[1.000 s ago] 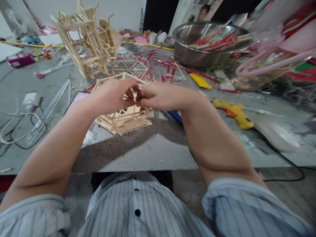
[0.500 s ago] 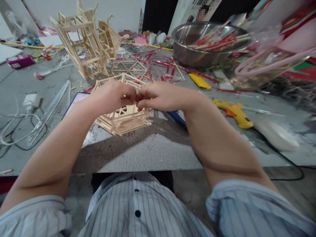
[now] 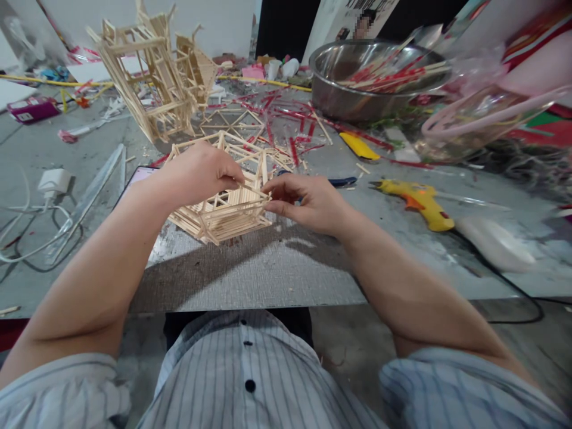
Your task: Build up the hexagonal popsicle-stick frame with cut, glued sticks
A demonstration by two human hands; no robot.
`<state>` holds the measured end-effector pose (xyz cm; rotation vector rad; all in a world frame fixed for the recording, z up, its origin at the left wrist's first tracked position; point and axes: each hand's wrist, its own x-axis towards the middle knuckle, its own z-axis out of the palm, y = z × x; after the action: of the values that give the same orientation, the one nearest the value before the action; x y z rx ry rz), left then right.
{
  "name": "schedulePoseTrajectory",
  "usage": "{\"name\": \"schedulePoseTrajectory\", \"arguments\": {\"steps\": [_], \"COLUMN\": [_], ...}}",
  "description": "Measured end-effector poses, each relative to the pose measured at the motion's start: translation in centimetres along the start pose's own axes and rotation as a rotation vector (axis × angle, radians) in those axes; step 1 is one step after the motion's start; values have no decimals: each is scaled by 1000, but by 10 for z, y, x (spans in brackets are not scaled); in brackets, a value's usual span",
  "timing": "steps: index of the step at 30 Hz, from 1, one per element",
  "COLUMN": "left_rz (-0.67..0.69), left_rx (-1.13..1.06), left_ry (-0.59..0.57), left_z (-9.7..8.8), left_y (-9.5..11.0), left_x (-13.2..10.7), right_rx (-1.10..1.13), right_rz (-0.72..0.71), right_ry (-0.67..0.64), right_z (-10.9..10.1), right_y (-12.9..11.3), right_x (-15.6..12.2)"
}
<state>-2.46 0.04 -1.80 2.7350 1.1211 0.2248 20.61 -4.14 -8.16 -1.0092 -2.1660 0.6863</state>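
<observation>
Table [image 3: 330, 286]: grey, cluttered.
Stick frame [image 3: 236, 219]: just left of picture centre.
Left hand [image 3: 201, 170]: pinches a thin stick [image 3: 254, 190].
Right hand [image 3: 315, 204]: just shifted rightward, baring the stick; fingers slightly parted, hold I can't tell.

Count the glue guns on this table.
1: a yellow glue gun, lying on the table to the right of the right hand, which is at the stick frame. Others may be hidden.
</observation>
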Motion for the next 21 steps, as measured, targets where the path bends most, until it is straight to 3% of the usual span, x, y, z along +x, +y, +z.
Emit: {"name": "schedulePoseTrajectory", "arguments": {"steps": [10, 21], "left_rz": [-45, -1], "left_rx": [-10, 140], "left_ry": [-28, -15], "left_z": [-1, 2], "left_y": [4, 2], "left_x": [0, -2], "right_rx": [15, 0], "right_rz": [-57, -39], "right_ry": [99, 88], "right_z": [14, 13], "right_y": [4, -1], "right_x": [4, 5]}}
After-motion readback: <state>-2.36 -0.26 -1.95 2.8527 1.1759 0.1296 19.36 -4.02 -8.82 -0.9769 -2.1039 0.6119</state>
